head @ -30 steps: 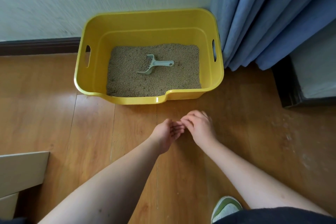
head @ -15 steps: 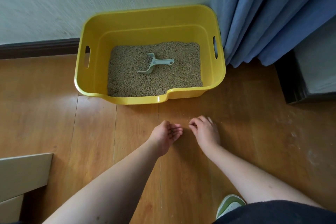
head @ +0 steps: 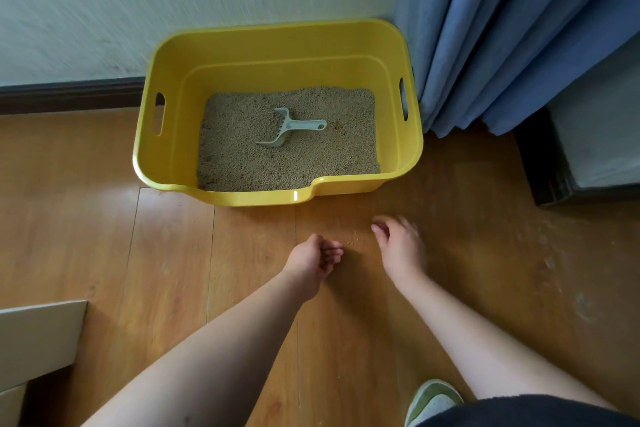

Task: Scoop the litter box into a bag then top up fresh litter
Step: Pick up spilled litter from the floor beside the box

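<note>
Yellow litter box (head: 173,135) with side handle slots stood on the wooden floor (head: 86,236) against the wall, tan litter (head: 242,163) inside, pale scoop (head: 287,128) lying on it, left hand (head: 313,262) cupped, fingers curled and holding nothing visible, right hand (head: 400,243) blurred, fingers bent over scattered granules (head: 356,238), grip impossible to tell.

light: soft, even | blur: wall (head: 104,11) streaked | edges: wide-angle bowing

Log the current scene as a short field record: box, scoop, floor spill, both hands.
box: yellow plastic litter box on the wooden floor against the wall, beside the blue curtain
litter: beige granules cover its bottom
scoop: pale green plastic scoop lying on the litter, untouched
spill: a few stray grains on the floor between the hands
left hand: cupped, palm up
right hand: blurred, fingers curled near the grains
</note>
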Tool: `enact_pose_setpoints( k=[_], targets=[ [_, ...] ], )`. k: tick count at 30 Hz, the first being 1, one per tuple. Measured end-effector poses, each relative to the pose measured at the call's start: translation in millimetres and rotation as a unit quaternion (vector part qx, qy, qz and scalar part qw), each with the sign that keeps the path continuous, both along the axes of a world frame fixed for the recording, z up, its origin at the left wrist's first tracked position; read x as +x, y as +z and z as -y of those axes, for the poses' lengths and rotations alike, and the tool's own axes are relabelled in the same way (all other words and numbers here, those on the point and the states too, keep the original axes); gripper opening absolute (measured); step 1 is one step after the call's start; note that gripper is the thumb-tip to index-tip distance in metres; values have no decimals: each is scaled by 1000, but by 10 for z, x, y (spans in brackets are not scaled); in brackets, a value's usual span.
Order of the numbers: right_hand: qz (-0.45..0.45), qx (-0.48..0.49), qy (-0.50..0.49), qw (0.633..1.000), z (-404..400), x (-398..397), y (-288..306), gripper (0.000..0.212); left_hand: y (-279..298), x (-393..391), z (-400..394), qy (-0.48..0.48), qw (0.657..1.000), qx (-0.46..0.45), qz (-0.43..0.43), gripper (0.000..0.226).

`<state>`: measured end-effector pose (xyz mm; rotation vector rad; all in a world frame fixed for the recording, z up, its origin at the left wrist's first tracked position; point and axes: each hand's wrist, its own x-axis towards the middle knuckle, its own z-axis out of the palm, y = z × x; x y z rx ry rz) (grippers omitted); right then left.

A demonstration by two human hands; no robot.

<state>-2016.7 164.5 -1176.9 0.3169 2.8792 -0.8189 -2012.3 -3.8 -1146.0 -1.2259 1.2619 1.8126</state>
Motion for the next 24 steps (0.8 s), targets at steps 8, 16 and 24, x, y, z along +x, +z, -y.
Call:
enact_pose_setpoints(
  k=[8,16,24],
  targets=[
    [45,26,165,985,125,-145,-143,23,-43,32,149,38,998,41,-5,42],
    [11,36,136,990,185,-164,-188,12,-47,9,148,47,998,44,-11,41],
    [79,-294,-73,950,-8,-100,-12,6,-31,-18,96,52,997,52,-5,42]
  ],
)
